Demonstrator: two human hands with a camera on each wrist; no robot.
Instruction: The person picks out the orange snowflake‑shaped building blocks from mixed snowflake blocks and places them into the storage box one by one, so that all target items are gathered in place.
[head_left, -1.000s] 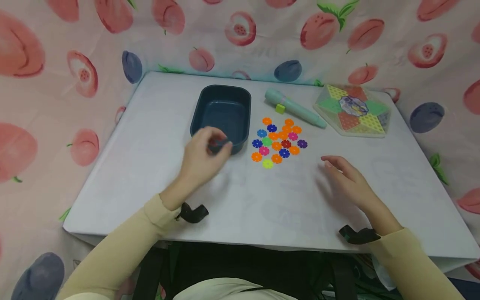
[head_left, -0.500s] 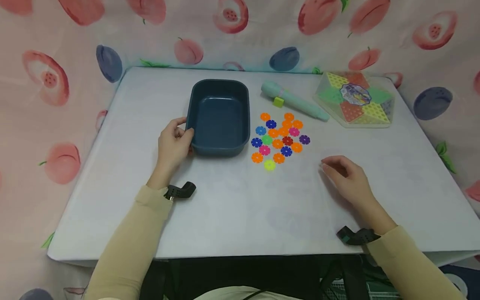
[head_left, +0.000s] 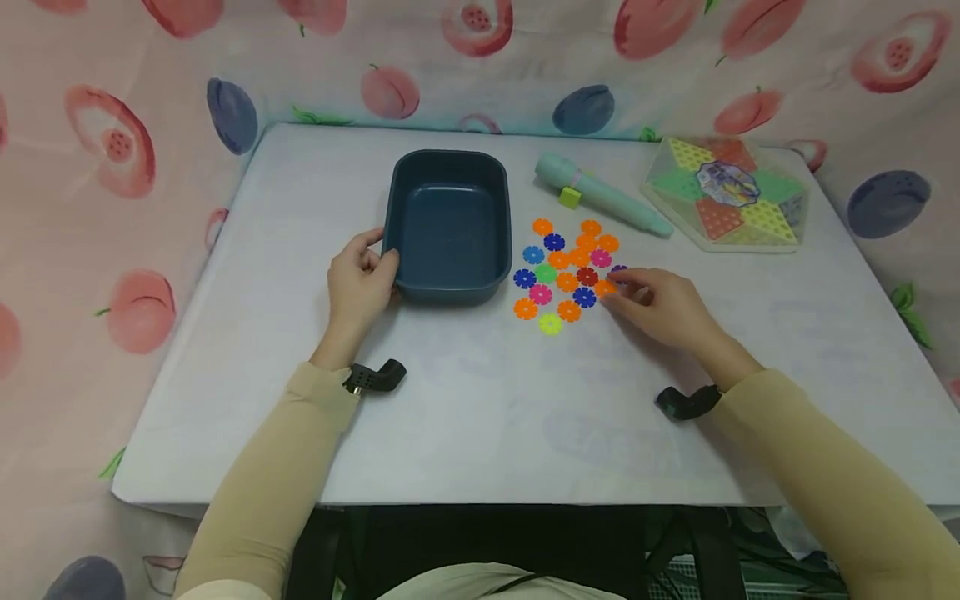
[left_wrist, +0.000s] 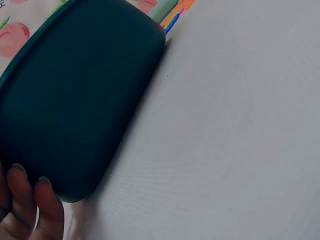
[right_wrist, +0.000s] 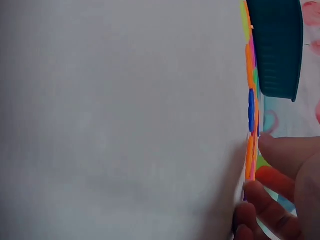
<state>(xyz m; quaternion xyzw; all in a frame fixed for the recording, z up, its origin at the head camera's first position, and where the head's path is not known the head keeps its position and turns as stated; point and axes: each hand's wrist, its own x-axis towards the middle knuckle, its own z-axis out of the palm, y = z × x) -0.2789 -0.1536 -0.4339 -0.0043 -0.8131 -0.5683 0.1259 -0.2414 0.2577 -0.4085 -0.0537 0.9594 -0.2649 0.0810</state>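
Discs (head_left: 567, 282) lie clustered on the desk (head_left: 487, 433), right of the container (head_left: 450, 295) our left hand (head_left: 358, 283) grips. Our right hand (head_left: 666, 308) has moved in, thumb and fingers parted, nothing visibly held; discs seem within reach.

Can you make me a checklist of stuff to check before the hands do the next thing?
1. Dark blue rectangular tub with rounded corners is right way up: ok.
2. Left hand is holding the tub: ok, by its near left corner.
3. Right hand is at the flat, round, notched colourful discs: ok, at their right edge.
4. A disc is pinched firmly in the right hand: cannot tell, fingers hide it.
5. Discs are well spread out: not ok, several orange ones crowd together.
6. Small lime-green cube is apart from the discs: ok, it's beside the pale green tapered rod.
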